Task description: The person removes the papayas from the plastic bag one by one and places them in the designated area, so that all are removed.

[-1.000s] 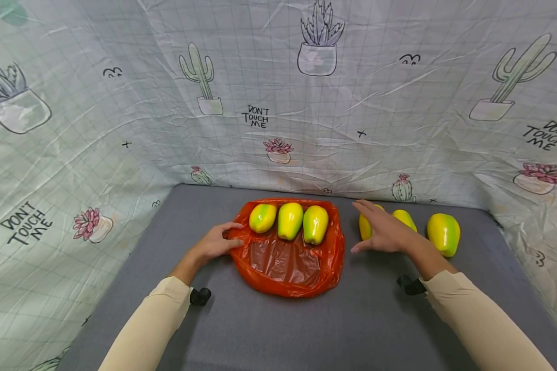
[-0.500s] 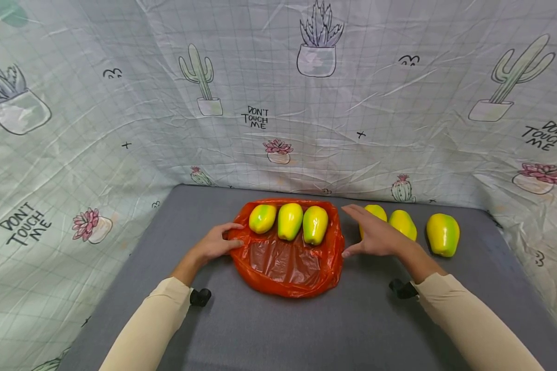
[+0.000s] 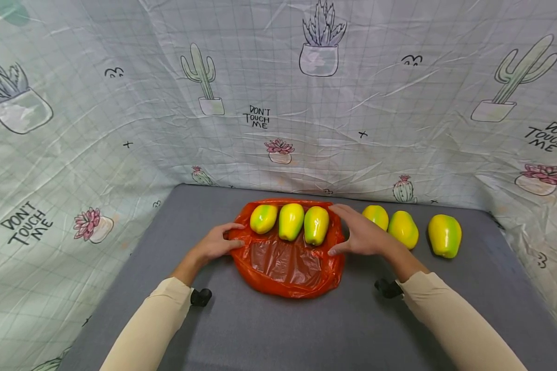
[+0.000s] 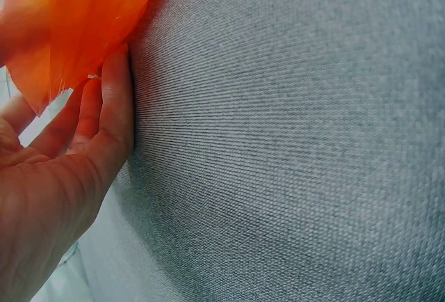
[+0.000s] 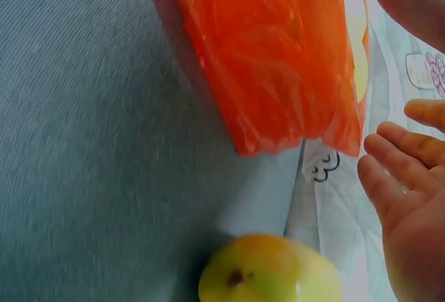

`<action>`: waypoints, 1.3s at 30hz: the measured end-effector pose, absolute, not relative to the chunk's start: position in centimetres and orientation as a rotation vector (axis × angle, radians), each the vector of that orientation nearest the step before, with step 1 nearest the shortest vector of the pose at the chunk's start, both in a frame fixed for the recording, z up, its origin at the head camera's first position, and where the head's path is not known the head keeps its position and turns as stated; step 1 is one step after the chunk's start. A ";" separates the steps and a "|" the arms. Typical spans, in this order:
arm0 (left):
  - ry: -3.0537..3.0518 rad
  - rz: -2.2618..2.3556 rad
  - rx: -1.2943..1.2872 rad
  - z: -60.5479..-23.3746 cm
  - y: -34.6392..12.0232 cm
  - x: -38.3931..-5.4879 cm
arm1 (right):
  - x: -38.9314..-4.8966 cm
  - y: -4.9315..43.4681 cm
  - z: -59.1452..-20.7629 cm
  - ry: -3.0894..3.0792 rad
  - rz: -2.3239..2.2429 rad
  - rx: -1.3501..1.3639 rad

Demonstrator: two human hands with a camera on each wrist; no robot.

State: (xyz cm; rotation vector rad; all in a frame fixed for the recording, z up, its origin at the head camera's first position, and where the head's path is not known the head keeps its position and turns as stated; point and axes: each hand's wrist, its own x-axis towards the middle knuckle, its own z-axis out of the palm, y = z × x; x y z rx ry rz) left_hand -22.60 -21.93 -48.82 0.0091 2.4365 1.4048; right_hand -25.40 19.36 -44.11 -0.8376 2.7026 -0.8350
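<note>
An orange-red plastic bag [image 3: 285, 288] lies with its mouth wide. Three glossy yellow-green, papaya-shaped fruits [image 3: 291, 221] sit in a row at its far side. My left hand [image 3: 216, 241] holds the bag's left rim; in the left wrist view its thumb shows through the plastic and the fingers [image 4: 115, 100] lie outside. My right hand [image 3: 363, 232] hovers at the right rim, thumb and fingers spread apart with nothing between them. In the right wrist view this hand [image 5: 410, 177] stands beside the bag's wall [image 5: 278, 58], its fingers apart from it.
To the right, beyond my right hand, three more such fruits stand in a row: a near one [image 3: 376, 215], a middle one [image 3: 403, 229] and a far-right one [image 3: 444, 236]. A cactus-print cloth [image 3: 353, 154] walls the back and sides of the grey table [image 3: 269, 335].
My right hand has moved left, from in front of the loose fruits to over the bag's right rim, uncovering those fruits. My left hand and the bag have stayed put.
</note>
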 end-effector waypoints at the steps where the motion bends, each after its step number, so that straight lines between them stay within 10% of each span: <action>1: 2.440 1.404 0.004 -48.8 -21.9 -22.6 | -25.5 19.2 -44.2 2.704 -0.841 -0.845; 39: 2.460 1.388 0.012 -48.8 -22.2 -22.7 | -28.3 15.3 -47.2 2.744 -0.920 -0.797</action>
